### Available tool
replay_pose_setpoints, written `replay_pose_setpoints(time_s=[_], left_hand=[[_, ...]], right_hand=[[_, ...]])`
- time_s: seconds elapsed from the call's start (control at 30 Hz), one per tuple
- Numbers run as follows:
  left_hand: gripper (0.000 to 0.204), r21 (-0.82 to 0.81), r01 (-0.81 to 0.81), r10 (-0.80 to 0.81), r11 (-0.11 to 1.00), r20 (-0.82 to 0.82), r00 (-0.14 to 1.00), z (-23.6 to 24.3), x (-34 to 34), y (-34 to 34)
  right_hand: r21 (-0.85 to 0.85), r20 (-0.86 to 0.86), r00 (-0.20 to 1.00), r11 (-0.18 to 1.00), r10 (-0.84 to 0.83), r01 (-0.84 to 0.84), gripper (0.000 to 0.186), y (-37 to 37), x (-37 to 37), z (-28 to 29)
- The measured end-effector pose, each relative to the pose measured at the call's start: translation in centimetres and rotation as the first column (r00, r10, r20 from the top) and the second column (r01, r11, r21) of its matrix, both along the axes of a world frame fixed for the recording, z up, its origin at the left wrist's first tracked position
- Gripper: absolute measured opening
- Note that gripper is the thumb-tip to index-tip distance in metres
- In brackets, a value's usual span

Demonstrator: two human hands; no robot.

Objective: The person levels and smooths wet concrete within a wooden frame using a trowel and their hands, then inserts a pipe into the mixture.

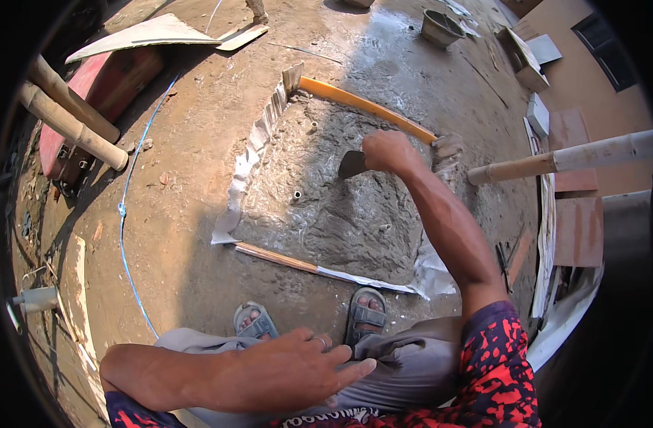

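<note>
My right hand point(391, 151) is closed round the handle of a trowel, whose dark blade point(352, 165) is over the wet concrete point(333, 214); whether it touches the surface I cannot tell. The concrete fills a four-sided form, with short pale pipe ends point(297, 195) poking out of it. An orange-yellow board point(369, 107) bounds the far side, a wooden strip point(276, 258) the near side, and crumpled pale sheeting point(249, 160) the left. My left hand point(298, 367) hangs in front of my lap, fingers loosely spread, holding nothing.
Bamboo poles point(77, 127) stand at the left by a red wheelbarrow-like tub point(105, 100); another pole point(569, 158) juts in from the right. A blue hose or cord point(129, 185) runs along the left ground. A dark bucket point(441, 28) sits far right, near a wall with reddish tiles point(578, 228).
</note>
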State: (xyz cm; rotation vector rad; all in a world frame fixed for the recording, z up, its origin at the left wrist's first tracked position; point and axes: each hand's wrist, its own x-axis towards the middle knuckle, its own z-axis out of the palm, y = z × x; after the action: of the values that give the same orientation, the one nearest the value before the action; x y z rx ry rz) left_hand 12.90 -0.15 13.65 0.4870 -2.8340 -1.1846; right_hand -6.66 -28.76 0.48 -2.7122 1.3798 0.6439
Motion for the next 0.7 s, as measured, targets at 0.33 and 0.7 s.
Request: replay_pose_setpoints(time_s=[0.33, 0.7], left_hand=[[0.055, -0.017, 0.003, -0.003, 1.0, -0.013, 1.0, -0.4, -0.5, -0.6], [0.058, 0.04, 0.045, -0.045, 0.998, 0.021, 0.999, -0.1, -0.8, -1.1]], right_hand=[[0.016, -0.038, 0.999, 1.0, 0.01, -0.009, 0.021, -0.4, -0.7, -0.5], [0.095, -0.049, 0.998, 0.995, 0.035, -0.03, 0.022, 0.6, -0.2, -0.3]])
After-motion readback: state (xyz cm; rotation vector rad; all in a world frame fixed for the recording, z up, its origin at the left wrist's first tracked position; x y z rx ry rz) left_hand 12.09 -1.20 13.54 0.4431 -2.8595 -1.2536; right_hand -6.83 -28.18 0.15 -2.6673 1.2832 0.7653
